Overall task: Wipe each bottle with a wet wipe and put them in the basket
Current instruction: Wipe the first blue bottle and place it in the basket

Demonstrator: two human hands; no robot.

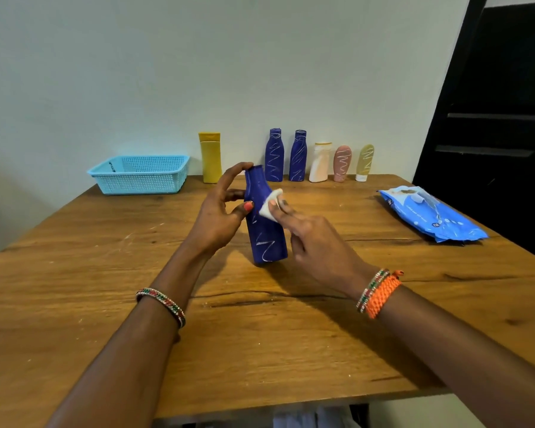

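Two hands wipe scribbled blue bottle [264, 217]; labels unreadable.

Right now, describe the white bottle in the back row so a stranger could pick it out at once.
Look along the far edge of the wooden table, where a row of bottles stands against the wall. The white bottle is fourth from the left, between a dark blue bottle and a pink bottle. It alone is white, with a thin yellow band round its cap.

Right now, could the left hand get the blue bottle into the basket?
Probably yes. The left hand grips the blue bottle, and bare table lies between it and the basket, which looks empty.
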